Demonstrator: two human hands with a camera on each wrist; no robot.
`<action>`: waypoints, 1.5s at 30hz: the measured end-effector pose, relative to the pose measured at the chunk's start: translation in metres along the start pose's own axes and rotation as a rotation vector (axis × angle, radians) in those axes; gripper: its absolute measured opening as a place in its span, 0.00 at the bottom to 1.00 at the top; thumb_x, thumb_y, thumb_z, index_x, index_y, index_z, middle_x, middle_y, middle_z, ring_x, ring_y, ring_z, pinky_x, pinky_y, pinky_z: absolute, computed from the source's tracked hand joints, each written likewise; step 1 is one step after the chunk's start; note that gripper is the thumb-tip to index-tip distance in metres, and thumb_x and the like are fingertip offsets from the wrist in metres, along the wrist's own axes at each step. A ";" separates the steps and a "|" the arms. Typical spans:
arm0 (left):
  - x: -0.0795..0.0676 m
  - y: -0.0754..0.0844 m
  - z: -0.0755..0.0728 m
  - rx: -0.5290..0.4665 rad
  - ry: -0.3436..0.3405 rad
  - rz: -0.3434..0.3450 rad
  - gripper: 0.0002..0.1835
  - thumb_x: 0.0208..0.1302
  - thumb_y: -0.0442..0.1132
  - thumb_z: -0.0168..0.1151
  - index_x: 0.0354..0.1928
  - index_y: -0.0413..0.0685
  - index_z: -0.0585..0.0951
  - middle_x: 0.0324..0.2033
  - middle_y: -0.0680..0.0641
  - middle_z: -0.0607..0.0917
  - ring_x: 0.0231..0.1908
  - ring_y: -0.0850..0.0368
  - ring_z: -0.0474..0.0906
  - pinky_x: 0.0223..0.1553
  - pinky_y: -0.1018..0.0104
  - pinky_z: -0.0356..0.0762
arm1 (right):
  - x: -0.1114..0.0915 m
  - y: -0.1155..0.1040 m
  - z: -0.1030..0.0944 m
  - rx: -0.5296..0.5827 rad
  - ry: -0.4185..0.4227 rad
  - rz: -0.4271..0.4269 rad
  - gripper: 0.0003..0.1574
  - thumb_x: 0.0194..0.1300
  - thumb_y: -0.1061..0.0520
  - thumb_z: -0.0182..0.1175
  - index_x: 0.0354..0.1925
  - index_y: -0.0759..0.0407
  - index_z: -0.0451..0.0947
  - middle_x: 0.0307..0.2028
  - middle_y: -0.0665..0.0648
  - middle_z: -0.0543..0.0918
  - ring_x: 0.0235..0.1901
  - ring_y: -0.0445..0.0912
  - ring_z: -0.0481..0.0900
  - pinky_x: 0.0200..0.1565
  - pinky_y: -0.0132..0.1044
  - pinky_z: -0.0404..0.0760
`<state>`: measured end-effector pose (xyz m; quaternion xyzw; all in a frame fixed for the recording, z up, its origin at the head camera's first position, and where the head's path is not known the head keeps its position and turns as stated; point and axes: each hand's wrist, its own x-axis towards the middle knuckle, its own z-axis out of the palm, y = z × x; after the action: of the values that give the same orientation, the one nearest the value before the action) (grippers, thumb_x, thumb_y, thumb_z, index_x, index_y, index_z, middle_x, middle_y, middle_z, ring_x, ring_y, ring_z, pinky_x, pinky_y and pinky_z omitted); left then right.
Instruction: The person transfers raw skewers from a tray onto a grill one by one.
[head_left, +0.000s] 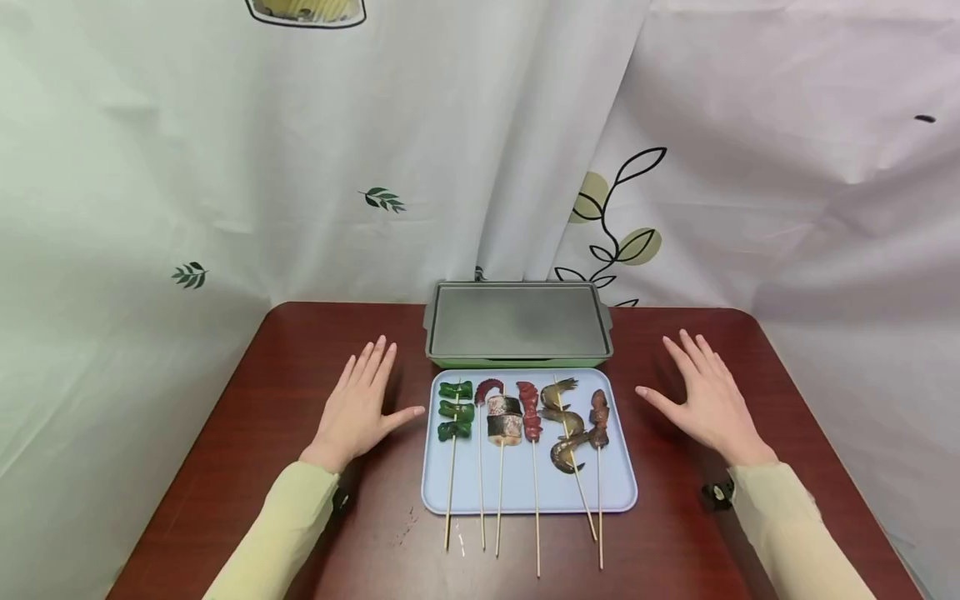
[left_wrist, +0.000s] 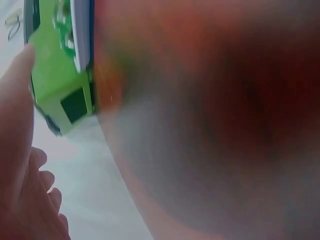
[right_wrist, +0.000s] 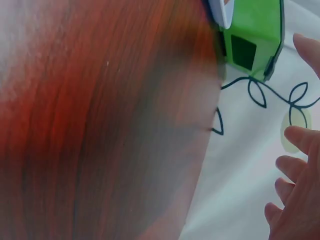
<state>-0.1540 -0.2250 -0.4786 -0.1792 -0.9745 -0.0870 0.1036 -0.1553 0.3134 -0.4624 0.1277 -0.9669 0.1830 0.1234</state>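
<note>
A light blue tray (head_left: 618,492) lies on the table with several skewers side by side. From the left come green pepper pieces (head_left: 455,410), a dark red tentacle (head_left: 489,387), black-and-white chunks (head_left: 504,428), red meat (head_left: 530,411), shrimp (head_left: 568,422) and brown meat (head_left: 599,417). Their sticks reach past the tray's front rim. Left of the tray, my left hand (head_left: 352,412) is spread palm down, thumb toward the rim. To its right, my right hand (head_left: 711,408) is spread likewise. Both hold nothing.
Behind the tray stands a grill with a flat grey top (head_left: 525,321) and green body (right_wrist: 255,25). The dark red wooden table (head_left: 247,417) ends at white printed curtains (head_left: 300,167), which hang behind and at both sides.
</note>
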 end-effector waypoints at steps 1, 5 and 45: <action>-0.002 0.003 0.000 0.000 -0.008 0.010 0.62 0.59 0.77 0.57 0.81 0.41 0.50 0.79 0.39 0.50 0.77 0.41 0.46 0.76 0.47 0.41 | -0.001 -0.001 0.000 0.004 0.001 -0.001 0.61 0.61 0.30 0.67 0.78 0.61 0.58 0.77 0.68 0.54 0.78 0.60 0.43 0.76 0.53 0.39; -0.013 0.015 0.001 -0.022 -0.032 0.051 0.63 0.59 0.77 0.59 0.81 0.40 0.50 0.79 0.39 0.50 0.77 0.42 0.46 0.75 0.47 0.42 | -0.005 -0.009 -0.003 0.033 0.003 0.000 0.60 0.62 0.31 0.67 0.77 0.62 0.58 0.76 0.68 0.57 0.77 0.61 0.47 0.75 0.53 0.43; -0.058 0.078 0.009 -0.059 -0.209 0.183 0.74 0.47 0.86 0.56 0.76 0.27 0.55 0.77 0.31 0.53 0.76 0.38 0.50 0.74 0.47 0.52 | -0.065 -0.101 0.001 0.378 -0.145 0.229 0.30 0.62 0.48 0.73 0.53 0.68 0.84 0.38 0.58 0.89 0.36 0.47 0.88 0.38 0.42 0.86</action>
<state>-0.0740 -0.1706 -0.4900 -0.2781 -0.9566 -0.0866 0.0039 -0.0655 0.2345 -0.4494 0.0510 -0.9300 0.3639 0.0060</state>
